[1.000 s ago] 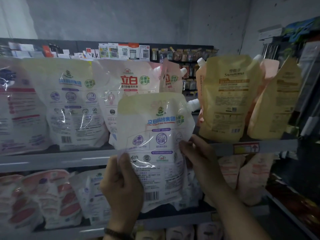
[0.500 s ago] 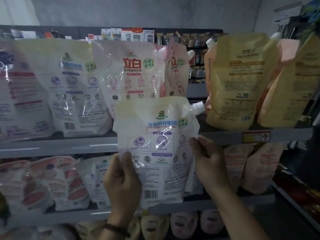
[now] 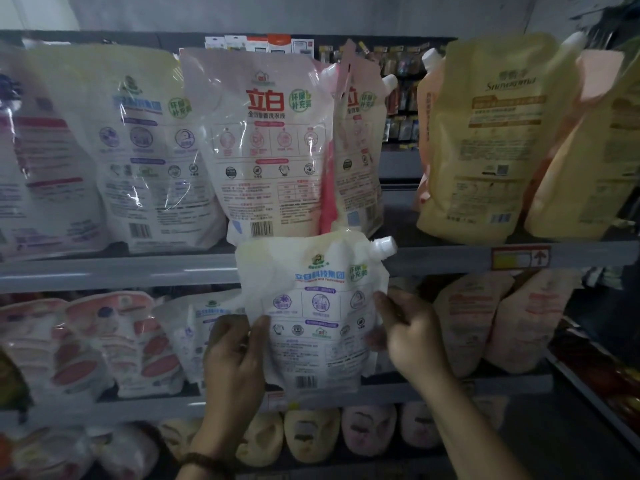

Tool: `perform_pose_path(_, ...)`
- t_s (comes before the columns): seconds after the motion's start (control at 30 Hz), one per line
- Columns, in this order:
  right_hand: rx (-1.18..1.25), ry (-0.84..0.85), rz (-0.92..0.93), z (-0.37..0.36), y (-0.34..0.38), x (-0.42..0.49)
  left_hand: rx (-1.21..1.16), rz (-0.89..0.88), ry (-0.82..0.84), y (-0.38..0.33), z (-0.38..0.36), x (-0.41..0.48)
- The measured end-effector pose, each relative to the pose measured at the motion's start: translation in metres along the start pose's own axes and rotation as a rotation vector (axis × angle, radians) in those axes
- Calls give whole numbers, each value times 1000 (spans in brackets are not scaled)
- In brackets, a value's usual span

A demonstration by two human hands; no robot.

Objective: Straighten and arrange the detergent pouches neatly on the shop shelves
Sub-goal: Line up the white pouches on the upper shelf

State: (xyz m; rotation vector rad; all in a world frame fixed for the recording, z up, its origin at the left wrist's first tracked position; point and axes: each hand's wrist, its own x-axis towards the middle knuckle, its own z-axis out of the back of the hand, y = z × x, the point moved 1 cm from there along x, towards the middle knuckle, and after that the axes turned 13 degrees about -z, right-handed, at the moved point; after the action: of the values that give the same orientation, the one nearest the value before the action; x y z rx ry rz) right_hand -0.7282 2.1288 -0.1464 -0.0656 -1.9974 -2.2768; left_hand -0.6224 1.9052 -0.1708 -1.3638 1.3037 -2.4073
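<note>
A white pouch [image 3: 317,313] is gripped at its sides by the left hand [image 3: 233,362] and right hand [image 3: 412,336]; the shelf edge [image 3: 117,271] behind is partly hidden, print blurred.

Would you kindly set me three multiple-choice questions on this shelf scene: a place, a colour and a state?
1. Where on the held pouch is its spout cap?
A) top right corner
B) bottom left corner
C) bottom middle

2. What colour are the large characters on the pink-and-white pouch directly above?
A) green
B) red
C) black

3. How is the held pouch handled?
A) untouched
B) one hand alone grips it
C) left hand and right hand grip its sides

Answers: 1 A, the white cap juts from that corner; 2 B, the bold print is red; 3 C, each hand clasps one side edge.
</note>
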Motion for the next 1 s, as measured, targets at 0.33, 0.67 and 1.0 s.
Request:
perform_pose_path(0.33,198,134,-268,-16,-36,9,-77,320,124,13,-1,-10)
perform_pose_path(0.67,211,117,-276,-26,-60,19,-217,461,92,46,-27,-15)
perform_pose_path(1.0,201,82,-220,-47,-99,31,-285,542,99,102,-41,-15)
